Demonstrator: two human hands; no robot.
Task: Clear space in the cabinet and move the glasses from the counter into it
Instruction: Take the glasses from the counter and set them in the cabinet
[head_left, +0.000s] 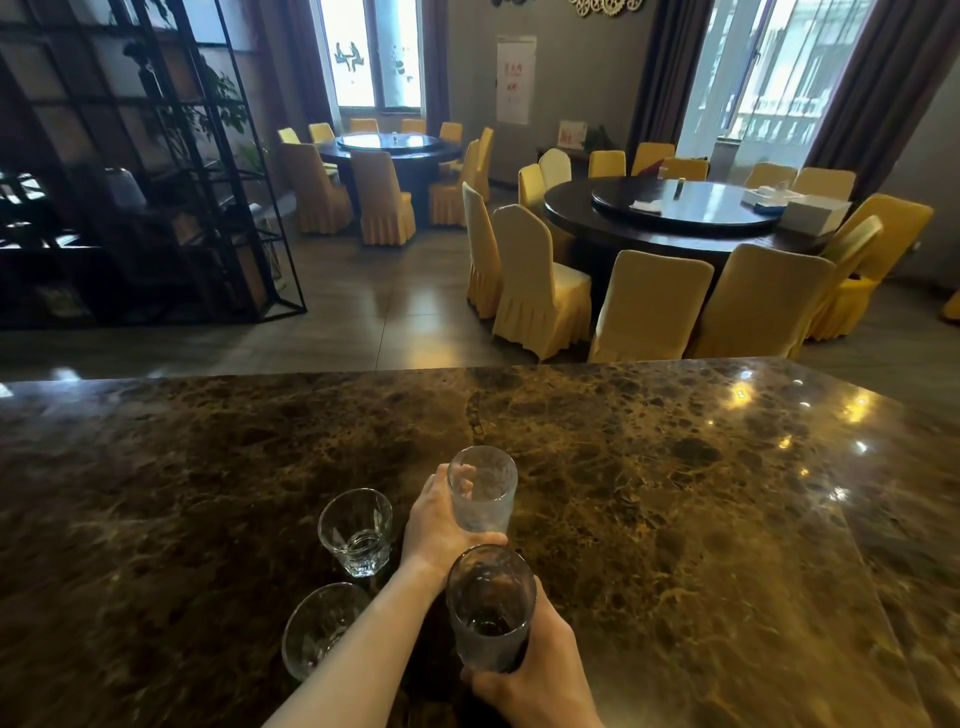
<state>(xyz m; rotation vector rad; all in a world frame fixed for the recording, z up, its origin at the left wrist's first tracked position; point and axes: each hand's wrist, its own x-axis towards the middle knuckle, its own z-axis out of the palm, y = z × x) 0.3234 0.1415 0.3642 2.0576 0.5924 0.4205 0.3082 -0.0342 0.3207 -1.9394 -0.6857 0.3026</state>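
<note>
Glasses are the business here, four of them near the front middle of the dark marble desk. Two tall frosted ones are already in hand: the far tall glass is wrapped by the left hand, whose fingers show through the glass curled round its far side with the thumb across its base, and the near tall glass sits in the right hand, gripped low around its bottom. Whether either has left the stone I cannot tell from where I stand. Two shorter clear ones wait just to the left: a short tumbler standing upright beside the left wrist, and another short glass partly hidden under the left forearm. No cabinet is in sight, so I take it to be behind or below the person, with its space possibly yet to be cleared. To do this step well, I would lift both tall glasses straight up, keep them apart so they do not clink, and raise the left forearm clear before turning, since it passes right over the short glass. Past the desk are round dining tables ringed with yellow-covered chairs.
</note>
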